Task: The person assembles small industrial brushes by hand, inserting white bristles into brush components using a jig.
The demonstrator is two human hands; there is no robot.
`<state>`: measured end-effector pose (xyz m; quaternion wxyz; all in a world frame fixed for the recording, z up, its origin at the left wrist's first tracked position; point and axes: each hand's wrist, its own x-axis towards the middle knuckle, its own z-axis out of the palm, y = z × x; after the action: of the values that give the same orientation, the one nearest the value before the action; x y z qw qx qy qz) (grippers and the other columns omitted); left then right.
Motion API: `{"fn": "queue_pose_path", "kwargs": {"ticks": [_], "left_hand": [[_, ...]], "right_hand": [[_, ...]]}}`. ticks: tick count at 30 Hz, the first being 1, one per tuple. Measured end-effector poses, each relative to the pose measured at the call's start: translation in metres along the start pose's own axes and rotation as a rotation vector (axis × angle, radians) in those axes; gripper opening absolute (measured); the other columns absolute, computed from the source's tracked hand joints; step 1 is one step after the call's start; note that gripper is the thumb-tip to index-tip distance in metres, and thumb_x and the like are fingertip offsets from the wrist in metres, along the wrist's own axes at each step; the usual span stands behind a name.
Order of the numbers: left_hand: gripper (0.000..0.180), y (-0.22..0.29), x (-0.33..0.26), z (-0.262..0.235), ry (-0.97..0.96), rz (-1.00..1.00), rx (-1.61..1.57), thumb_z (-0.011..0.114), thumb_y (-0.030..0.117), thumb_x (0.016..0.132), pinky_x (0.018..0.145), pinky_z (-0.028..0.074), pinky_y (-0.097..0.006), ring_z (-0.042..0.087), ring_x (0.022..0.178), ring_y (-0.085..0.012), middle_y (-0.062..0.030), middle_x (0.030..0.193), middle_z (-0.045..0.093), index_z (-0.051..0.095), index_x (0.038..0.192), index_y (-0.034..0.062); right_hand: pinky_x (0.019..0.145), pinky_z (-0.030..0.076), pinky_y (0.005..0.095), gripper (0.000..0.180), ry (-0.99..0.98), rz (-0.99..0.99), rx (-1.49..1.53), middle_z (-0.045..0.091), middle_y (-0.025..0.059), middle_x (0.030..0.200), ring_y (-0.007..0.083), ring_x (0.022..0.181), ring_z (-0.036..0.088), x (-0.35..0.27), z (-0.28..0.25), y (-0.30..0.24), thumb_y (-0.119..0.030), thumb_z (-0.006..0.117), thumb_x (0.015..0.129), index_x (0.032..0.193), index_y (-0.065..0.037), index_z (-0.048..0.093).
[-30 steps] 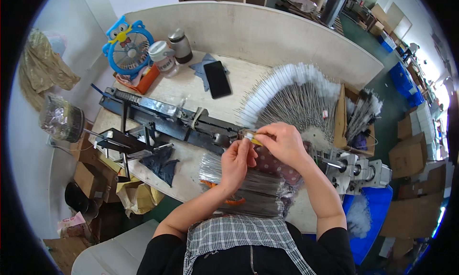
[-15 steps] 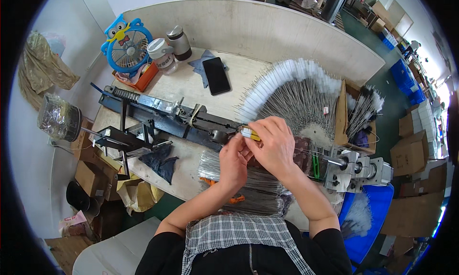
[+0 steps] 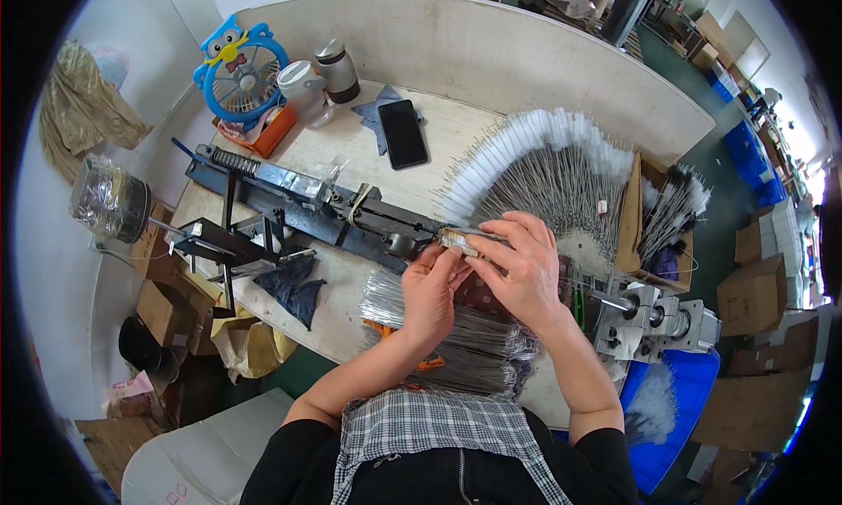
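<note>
My left hand (image 3: 428, 293) and my right hand (image 3: 524, 270) meet at the right end of a long dark metal fixture (image 3: 298, 193). Between their fingertips is a small whitish piece with a yellowish tinge (image 3: 458, 242); its kind is too small to make out. Both hands are closed in a pinch on it, thumbs and index fingers close together. A round metal part (image 3: 402, 245) of the fixture sits just left of my left fingertips. Below my hands lies a bundle of thin metal wires (image 3: 465, 351), partly covered by my forearms.
White-tipped wire brushes (image 3: 544, 167) fan out behind my hands, beside a cardboard box (image 3: 627, 211) holding more. A motorised metal spindle unit (image 3: 658, 310) stands right. A phone (image 3: 403, 135), blue fan (image 3: 241, 79) and two bottles (image 3: 337, 71) sit toward the back. A blue bin (image 3: 680, 417) is low right.
My right hand has shifted slightly right, its fingers more spread. The bright yellow part that showed under its fingers is out of sight, and the whitish piece shows instead.
</note>
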<state>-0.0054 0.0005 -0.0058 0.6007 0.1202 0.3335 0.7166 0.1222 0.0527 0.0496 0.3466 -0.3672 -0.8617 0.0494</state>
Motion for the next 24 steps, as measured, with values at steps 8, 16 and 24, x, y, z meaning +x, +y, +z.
{"fn": "queue_pose_path", "kwargs": {"ticks": [8, 16, 24], "left_hand": [[0.016, 0.004, -0.004, 0.002, 0.024, -0.053, -0.092, 0.054, 0.011, 0.092, 0.079, 0.050, -0.026, 0.062, 0.089, -0.0124, -0.0063, 0.101, 0.063, 0.058, 0.104, 0.0007], [0.014, 0.004, -0.004, 0.004, 0.036, -0.049, -0.061, 0.055, 0.007, 0.090, 0.080, 0.051, -0.028, 0.063, 0.091, -0.0140, -0.0071, 0.100, 0.064, 0.059, 0.101, 0.0008], [0.013, 0.006, -0.001, 0.002, 0.047, -0.015, -0.036, 0.057, 0.006, 0.089, 0.079, 0.051, -0.028, 0.064, 0.088, -0.0140, -0.0075, 0.098, 0.065, 0.059, 0.100, 0.0005]], "right_hand": [[0.083, 0.042, 0.0392, 0.030, -0.027, 0.009, 0.028, 0.063, -0.0005, 0.099, 0.0232, 0.104, 0.053, 0.001, 0.013, -0.009, -0.019, 0.073, 0.068, 0.097, -0.015, 0.070], [0.081, 0.042, 0.0361, 0.030, 0.077, 0.078, -0.046, 0.063, -0.0022, 0.096, 0.0199, 0.099, 0.055, -0.005, 0.014, -0.015, -0.019, 0.074, 0.067, 0.096, -0.015, 0.069], [0.080, 0.043, 0.0362, 0.025, 0.058, 0.000, -0.036, 0.063, -0.0010, 0.095, 0.0211, 0.097, 0.056, -0.003, 0.013, -0.011, -0.019, 0.075, 0.067, 0.091, -0.015, 0.071]]}}
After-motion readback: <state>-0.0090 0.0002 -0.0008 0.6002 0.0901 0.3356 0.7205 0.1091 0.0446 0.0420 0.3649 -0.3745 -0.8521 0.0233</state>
